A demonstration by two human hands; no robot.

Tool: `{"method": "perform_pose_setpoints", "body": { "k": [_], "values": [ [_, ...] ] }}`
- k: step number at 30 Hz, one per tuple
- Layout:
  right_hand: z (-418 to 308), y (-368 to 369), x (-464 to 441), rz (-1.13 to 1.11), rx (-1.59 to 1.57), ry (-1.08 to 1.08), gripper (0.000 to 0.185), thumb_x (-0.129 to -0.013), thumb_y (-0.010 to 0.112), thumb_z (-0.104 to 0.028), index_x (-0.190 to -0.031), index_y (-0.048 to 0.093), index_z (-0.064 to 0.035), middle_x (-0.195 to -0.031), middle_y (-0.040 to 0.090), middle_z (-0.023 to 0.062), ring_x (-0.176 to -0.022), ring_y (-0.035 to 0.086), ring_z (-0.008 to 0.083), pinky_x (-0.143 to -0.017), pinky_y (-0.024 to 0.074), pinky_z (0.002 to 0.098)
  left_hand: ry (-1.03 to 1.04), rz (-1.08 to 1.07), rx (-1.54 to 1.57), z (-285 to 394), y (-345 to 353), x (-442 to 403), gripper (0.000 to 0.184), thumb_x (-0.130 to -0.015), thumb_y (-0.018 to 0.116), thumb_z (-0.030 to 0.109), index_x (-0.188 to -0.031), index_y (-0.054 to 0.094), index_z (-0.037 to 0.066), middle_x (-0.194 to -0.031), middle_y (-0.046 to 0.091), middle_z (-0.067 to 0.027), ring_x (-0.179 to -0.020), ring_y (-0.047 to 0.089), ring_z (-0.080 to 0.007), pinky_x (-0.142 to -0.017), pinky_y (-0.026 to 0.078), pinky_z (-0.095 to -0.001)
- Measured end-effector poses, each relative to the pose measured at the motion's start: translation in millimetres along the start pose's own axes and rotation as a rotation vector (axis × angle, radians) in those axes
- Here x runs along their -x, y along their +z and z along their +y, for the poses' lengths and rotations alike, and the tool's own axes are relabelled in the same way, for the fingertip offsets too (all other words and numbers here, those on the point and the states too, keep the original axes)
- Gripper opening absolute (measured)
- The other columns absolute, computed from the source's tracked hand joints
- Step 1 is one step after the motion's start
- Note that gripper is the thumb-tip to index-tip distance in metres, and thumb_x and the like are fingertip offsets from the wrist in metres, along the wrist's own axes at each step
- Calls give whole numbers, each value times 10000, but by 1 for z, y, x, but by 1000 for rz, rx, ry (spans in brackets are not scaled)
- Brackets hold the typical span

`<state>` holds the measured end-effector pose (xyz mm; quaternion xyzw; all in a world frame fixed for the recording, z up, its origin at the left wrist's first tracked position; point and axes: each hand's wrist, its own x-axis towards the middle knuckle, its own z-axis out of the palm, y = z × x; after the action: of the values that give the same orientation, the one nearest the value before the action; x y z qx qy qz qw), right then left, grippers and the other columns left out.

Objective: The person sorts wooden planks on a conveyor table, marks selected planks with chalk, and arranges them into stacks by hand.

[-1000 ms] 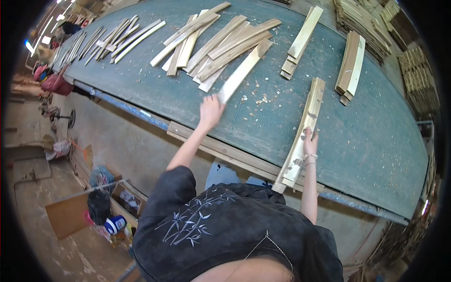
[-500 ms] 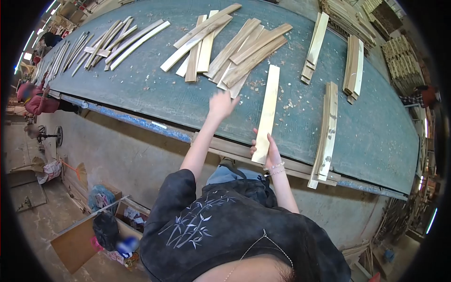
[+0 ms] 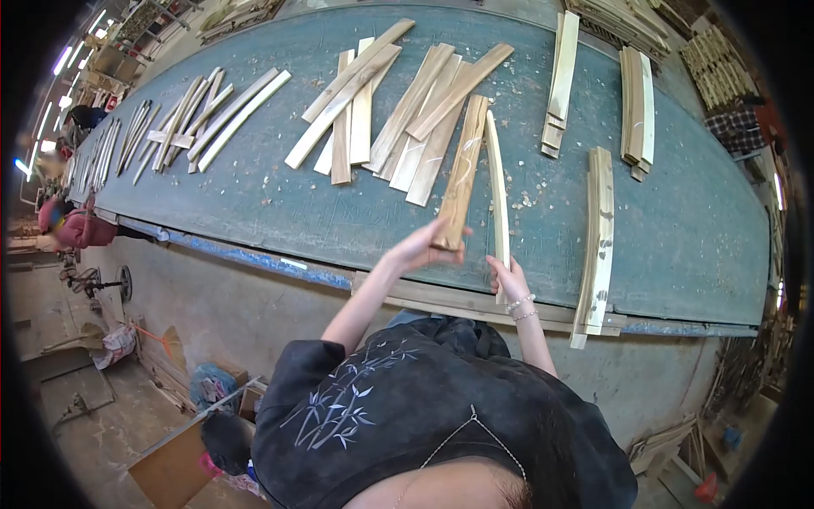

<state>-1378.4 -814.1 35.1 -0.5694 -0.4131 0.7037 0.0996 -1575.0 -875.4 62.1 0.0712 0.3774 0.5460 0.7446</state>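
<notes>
My left hand [image 3: 421, 246] grips the lower end of a brown wooden slat [image 3: 463, 174] with a pale mark along its face. In my right hand [image 3: 509, 281] is a pale wooden slat [image 3: 498, 187], turned so that its narrow edge faces up. The two slats point away from me, side by side above the green table [image 3: 339, 212]. Just beyond my left hand lies a loose pile of slats [image 3: 392, 127]. To the right of my right hand, a neat stack of slats [image 3: 600, 229] sticks out past the table's near edge.
Two more stacks, one with a pale slat on top [image 3: 564, 72] and one darker [image 3: 632, 106], lie farther right. Thinner strips [image 3: 191, 127] spread out leftward. Wood chips dot the tabletop. A person in pink [image 3: 80, 227] stands at the far left, another in plaid [image 3: 734, 130] at the right.
My left hand has taken a brown slat from the loose pile and brought it beside the pale one. My right hand has turned the pale slat from its face onto its edge.
</notes>
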Motion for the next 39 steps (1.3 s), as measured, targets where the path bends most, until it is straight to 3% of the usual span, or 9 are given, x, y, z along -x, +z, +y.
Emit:
{"method": "perform_pose_setpoints", "body": {
  "k": [8, 12, 15, 16, 18, 29, 33, 35, 39],
  "values": [
    [-13, -1, -3, -33, -46, 80, 497, -682, 659, -390, -957, 484, -16, -682, 509, 22, -483, 476, 73, -422, 409, 215, -344, -517, -911, -28, 20, 0, 471, -857, 382, 421, -849, 601, 4, -747, 591, -65, -672, 562, -131, -637, 452, -243],
    [6, 11, -11, -56, 169, -298, 557, -587, 757, -266, -987, 486, 11, -860, 570, 89, -739, 560, 137, -650, 466, 262, -619, -780, -1222, -18, 10, -13, 504, -803, 445, 487, -842, 606, 11, -737, 596, -61, -677, 564, -128, -630, 447, -231],
    [13, 5, -13, -107, 184, -270, 587, -561, 776, -213, -1006, 481, 31, -907, 574, 93, -798, 560, 147, -703, 463, 268, -194, -113, -1681, 26, -38, -51, 577, -711, 523, 543, -989, 562, 38, -808, 596, -133, -731, 595, -222, -597, 466, -275],
    [13, 3, -10, -127, 120, -243, 593, -561, 775, -204, -1016, 479, 33, -910, 573, 87, -801, 558, 144, -707, 462, 267, 107, 561, -1889, 24, -55, -62, 667, -700, 532, 534, -1173, 420, 78, -757, 585, -176, -733, 595, -241, -548, 470, -320],
    [15, -5, 2, -127, 46, -191, 615, -564, 772, -183, -1047, 466, 43, -910, 571, 73, -798, 554, 137, -710, 461, 261, 147, 828, -2114, 39, -66, -74, 774, -701, 536, 516, -1263, 255, 66, -656, 575, -160, -654, 597, -227, -490, 457, -349],
    [19, -25, 90, 930, 946, -297, 611, -561, 725, -222, -1076, 456, -31, -917, 555, 193, -848, 535, 339, -704, 430, 390, 334, 346, -2006, 59, -114, -86, 828, -715, 547, 354, -1290, 68, 1, -580, 569, -143, -515, 567, -294, -471, 446, -390],
    [43, 1, 45, 649, 466, -471, 584, -655, 694, -311, -1070, 461, 28, -881, 583, 142, -724, 571, 214, -625, 445, 307, 530, 68, -1869, 77, -135, -69, 664, -807, 425, 223, -1300, 20, 37, -559, 544, -192, -483, 544, -312, -520, 445, -389],
    [40, 31, 13, 495, 263, -262, 576, -684, 670, -362, -1032, 474, 53, -813, 583, 103, -639, 546, 129, -558, 433, 240, 252, 82, -1593, 88, -122, -51, 619, -830, 372, 183, -1301, 0, 33, -558, 543, -183, -488, 550, -283, -544, 446, -390],
    [-1, 98, -76, 146, 119, -244, 586, -667, 671, -382, -1001, 479, 59, -665, 564, 91, -564, 533, 167, -530, 435, 267, 273, 40, -1402, 76, -133, -52, 592, -851, 333, 154, -1307, -25, 34, -604, 567, -145, -516, 574, -234, -569, 461, -329]
  ]
}}
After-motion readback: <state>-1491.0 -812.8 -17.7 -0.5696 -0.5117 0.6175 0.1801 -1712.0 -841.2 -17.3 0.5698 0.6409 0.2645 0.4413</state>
